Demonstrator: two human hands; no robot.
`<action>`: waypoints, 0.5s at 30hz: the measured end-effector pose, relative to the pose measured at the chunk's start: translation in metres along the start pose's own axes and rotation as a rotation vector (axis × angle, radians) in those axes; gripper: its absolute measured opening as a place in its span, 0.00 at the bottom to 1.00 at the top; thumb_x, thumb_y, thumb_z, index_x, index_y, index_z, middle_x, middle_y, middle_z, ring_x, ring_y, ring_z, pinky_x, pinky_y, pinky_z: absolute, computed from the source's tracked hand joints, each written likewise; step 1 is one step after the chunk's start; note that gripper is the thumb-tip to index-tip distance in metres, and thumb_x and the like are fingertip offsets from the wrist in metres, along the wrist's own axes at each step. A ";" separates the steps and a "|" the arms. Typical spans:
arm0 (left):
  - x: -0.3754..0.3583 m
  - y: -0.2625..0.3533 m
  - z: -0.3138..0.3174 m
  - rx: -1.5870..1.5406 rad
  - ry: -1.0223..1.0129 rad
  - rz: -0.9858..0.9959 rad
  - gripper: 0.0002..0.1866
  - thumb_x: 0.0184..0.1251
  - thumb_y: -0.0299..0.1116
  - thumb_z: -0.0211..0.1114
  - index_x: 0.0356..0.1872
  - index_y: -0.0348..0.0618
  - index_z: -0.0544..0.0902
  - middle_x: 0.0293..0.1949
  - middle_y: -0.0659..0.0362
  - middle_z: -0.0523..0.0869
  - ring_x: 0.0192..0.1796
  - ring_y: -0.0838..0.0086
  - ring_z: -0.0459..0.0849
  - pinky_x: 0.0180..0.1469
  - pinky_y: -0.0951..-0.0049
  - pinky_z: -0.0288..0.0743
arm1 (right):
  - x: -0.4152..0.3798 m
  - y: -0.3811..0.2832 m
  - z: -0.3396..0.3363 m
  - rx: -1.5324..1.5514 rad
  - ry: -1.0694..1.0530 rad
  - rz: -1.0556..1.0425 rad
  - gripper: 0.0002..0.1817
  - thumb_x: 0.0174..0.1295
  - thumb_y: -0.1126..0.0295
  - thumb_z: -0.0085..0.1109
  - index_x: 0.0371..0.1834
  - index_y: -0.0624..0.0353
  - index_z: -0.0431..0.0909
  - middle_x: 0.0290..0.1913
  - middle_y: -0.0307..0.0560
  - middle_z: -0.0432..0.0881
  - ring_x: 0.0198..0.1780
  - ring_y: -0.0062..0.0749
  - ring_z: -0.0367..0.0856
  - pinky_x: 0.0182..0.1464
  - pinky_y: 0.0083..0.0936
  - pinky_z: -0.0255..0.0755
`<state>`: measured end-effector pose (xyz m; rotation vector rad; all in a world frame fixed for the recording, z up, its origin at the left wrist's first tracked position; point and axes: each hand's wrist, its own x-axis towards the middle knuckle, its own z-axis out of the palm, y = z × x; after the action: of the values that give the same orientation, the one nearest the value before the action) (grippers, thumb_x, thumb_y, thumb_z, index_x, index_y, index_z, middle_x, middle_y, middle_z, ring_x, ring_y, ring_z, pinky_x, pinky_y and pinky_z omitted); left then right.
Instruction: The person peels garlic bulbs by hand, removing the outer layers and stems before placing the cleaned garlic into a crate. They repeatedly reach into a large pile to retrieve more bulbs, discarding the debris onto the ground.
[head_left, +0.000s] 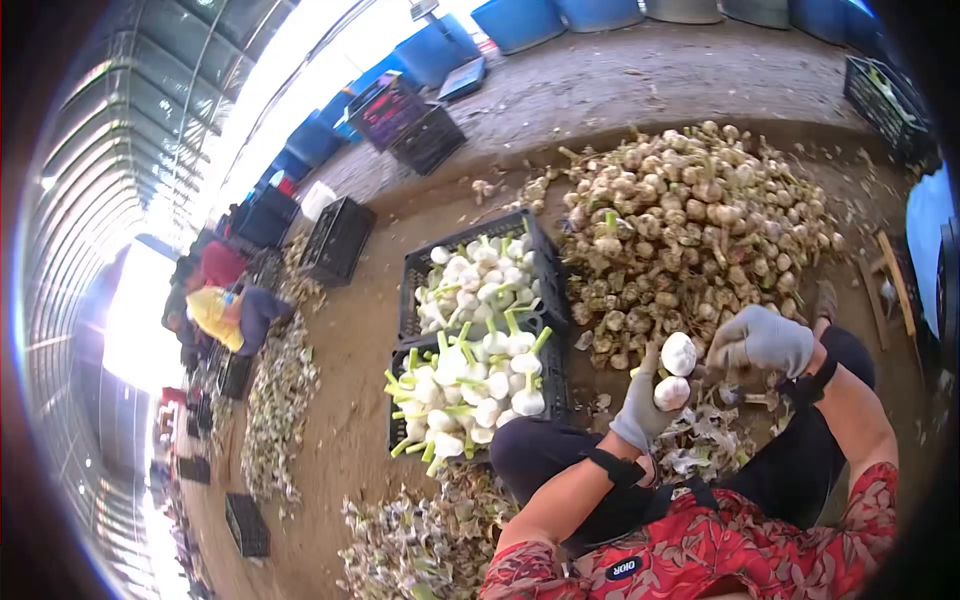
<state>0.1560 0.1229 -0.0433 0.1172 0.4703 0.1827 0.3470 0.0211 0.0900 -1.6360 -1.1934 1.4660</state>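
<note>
Gloved hands cleaning garlic bulbs over the lap

The left hand (640,405) has its fingers (650,365) clamped on two white garlic bulbs (677,372), one above the other; the right hand (765,340), just beside them, is curled shut, on what I cannot tell. This looks like the trimming step; next, the clean bulbs would need dropping into the crates (545,260) to the left of the fingers. Beyond the fingers lies the uncleaned garlic heap (690,215); below them, husks (700,445).
</note>
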 end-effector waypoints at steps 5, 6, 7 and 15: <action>0.009 0.015 -0.041 -0.145 0.003 0.150 0.31 0.72 0.61 0.48 0.59 0.41 0.73 0.48 0.49 0.82 0.43 0.60 0.85 0.43 0.61 0.85 | 0.053 0.060 -0.017 -0.144 0.443 -0.066 0.12 0.62 0.69 0.58 0.40 0.67 0.83 0.27 0.41 0.84 0.26 0.21 0.78 0.29 0.21 0.72; 0.007 0.032 -0.047 -0.164 0.126 0.266 0.31 0.74 0.60 0.46 0.60 0.41 0.71 0.48 0.48 0.81 0.44 0.59 0.84 0.43 0.61 0.84 | 0.053 0.063 -0.013 -0.094 0.466 0.037 0.12 0.62 0.69 0.58 0.41 0.67 0.83 0.26 0.41 0.83 0.26 0.20 0.78 0.29 0.22 0.72; 0.005 0.058 -0.054 -0.231 0.118 0.314 0.33 0.71 0.62 0.47 0.58 0.41 0.71 0.45 0.49 0.80 0.43 0.60 0.83 0.42 0.63 0.83 | 0.051 0.059 -0.011 -0.049 0.400 0.024 0.12 0.62 0.69 0.58 0.41 0.66 0.83 0.26 0.41 0.83 0.26 0.20 0.78 0.28 0.22 0.72; -0.041 0.282 0.003 -0.143 0.077 1.072 0.30 0.70 0.52 0.57 0.58 0.33 0.69 0.52 0.45 0.79 0.50 0.56 0.81 0.56 0.55 0.80 | 0.032 0.033 -0.022 0.058 0.335 -0.053 0.11 0.64 0.72 0.59 0.44 0.69 0.81 0.23 0.41 0.81 0.23 0.19 0.77 0.26 0.22 0.71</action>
<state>0.0797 0.3899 0.0208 0.2149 0.4307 1.2731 0.3741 0.0401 0.0518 -1.7146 -0.9875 1.1275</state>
